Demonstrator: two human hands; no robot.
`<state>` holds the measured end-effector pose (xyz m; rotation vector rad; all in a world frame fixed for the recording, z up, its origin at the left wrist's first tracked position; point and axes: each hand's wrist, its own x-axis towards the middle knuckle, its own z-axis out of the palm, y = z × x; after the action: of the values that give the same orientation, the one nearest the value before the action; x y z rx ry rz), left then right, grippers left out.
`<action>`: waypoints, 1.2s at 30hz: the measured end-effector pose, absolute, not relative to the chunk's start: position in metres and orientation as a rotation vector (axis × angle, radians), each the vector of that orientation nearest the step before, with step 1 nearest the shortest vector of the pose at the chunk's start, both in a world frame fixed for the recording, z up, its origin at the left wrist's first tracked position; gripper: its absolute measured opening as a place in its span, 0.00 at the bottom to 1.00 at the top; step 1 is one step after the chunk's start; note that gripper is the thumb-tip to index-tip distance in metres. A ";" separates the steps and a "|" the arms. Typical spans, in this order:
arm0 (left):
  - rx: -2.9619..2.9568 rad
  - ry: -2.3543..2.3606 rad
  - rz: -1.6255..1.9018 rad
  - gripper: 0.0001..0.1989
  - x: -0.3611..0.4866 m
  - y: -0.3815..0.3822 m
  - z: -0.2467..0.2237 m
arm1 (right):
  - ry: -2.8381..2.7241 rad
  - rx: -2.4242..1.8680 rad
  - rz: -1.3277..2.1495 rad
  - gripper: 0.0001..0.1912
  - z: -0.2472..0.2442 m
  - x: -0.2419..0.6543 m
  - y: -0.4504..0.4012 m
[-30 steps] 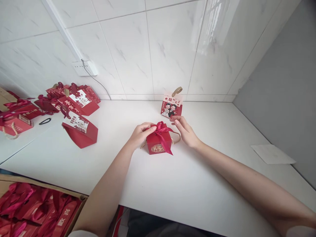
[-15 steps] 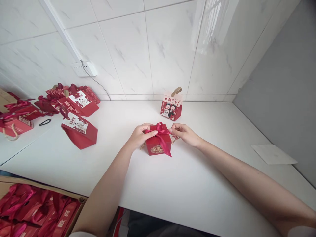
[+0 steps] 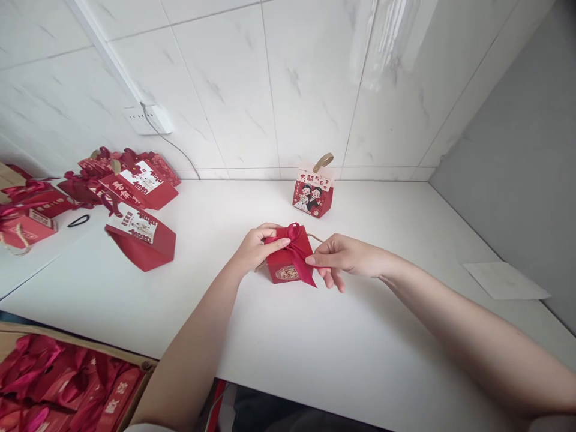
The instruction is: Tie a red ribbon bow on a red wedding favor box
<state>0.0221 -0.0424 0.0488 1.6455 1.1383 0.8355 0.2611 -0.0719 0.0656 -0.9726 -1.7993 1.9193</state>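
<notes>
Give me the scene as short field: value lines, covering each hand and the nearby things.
Left hand: around the left side of the gift box, thumb on top
Right hand: at the box's right side, thumb at the ribbon; firm grip unclear
Gift box: on the white table, ribbon bow on top
Behind it: couple-print box, upright, tan loop on top
Left: labelled box
Lower left: carton holding ribboned boxes
Far right: white sheet

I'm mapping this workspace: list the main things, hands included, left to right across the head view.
Black loop → front white-labelled red box → left hand → held red box → right hand → white paper.
</notes>
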 end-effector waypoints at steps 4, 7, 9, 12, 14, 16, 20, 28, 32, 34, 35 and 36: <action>1.655 1.147 0.823 0.21 0.023 -0.043 0.048 | -1.774 -0.919 2.074 0.21 0.063 0.258 -0.074; 1.672 1.159 0.828 0.22 0.023 -0.043 0.047 | -1.761 -0.867 2.200 0.20 0.057 0.255 -0.074; 1.685 1.168 0.827 0.22 0.024 -0.044 0.047 | -1.763 -0.859 2.255 0.19 0.052 0.252 -0.075; 1.713 1.192 0.812 0.20 0.025 -0.047 0.051 | -1.785 -0.853 2.275 0.19 0.045 0.249 -0.077; 1.749 1.198 0.770 0.17 0.025 -0.050 0.056 | -1.831 -0.865 2.250 0.20 0.043 0.249 -0.078; 1.799 1.189 0.705 0.15 0.023 -0.054 0.064 | -1.932 -0.896 2.205 0.20 0.044 0.251 -0.079; 1.866 1.109 0.550 0.17 0.013 -0.057 0.077 | -2.190 -0.911 2.130 0.20 0.065 0.265 -0.083; 1.697 1.015 0.573 0.16 0.002 -0.052 0.081 | -1.901 -1.020 1.521 0.20 0.087 0.288 -0.067; 1.641 0.957 0.605 0.18 0.011 -0.053 0.078 | -1.629 -1.032 1.326 0.21 0.061 0.277 -0.052; 1.635 0.937 0.595 0.18 0.014 -0.053 0.076 | -1.606 -0.994 1.440 0.22 0.049 0.267 -0.050; 1.636 0.937 0.597 0.19 0.015 -0.053 0.075 | -1.593 -0.951 1.509 0.23 0.045 0.263 -0.050; 1.638 0.938 0.607 0.19 0.015 -0.053 0.075 | -1.581 -0.894 1.574 0.23 0.042 0.259 -0.052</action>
<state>0.0152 -0.0528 0.0747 1.6379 0.9376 0.6071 0.2588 -0.0518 0.0424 -0.8943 -1.5811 1.5744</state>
